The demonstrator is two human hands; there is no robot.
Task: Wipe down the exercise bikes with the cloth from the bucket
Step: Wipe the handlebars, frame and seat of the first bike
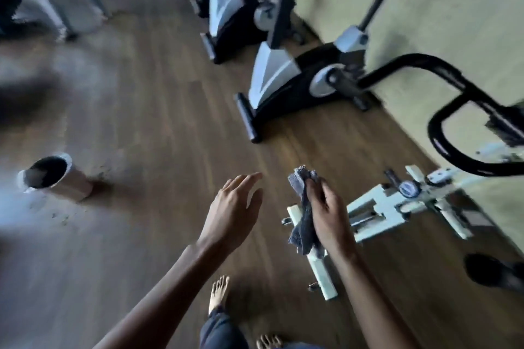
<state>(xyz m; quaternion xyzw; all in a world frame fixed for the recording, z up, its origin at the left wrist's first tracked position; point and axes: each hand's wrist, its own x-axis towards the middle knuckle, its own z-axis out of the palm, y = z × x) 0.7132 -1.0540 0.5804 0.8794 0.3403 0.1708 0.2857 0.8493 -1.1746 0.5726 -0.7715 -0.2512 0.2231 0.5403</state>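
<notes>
My right hand [327,215] grips a crumpled grey cloth [304,224] in front of me, above the white base frame of the nearest exercise bike [377,207]. That bike's black handlebar [448,127] loops at the right. My left hand [232,212] hovers beside the cloth with fingers spread and holds nothing. The bucket [54,176] stands on the floor to the left, about an arm's length from my left hand. A black and silver exercise bike [286,71] stands further ahead by the wall.
More exercise bikes [229,11] line the yellow wall [425,25] at the back. Other gym equipment [42,0] is at the far left. The wooden floor [156,110] runs between them. My bare feet [218,292] are at the bottom.
</notes>
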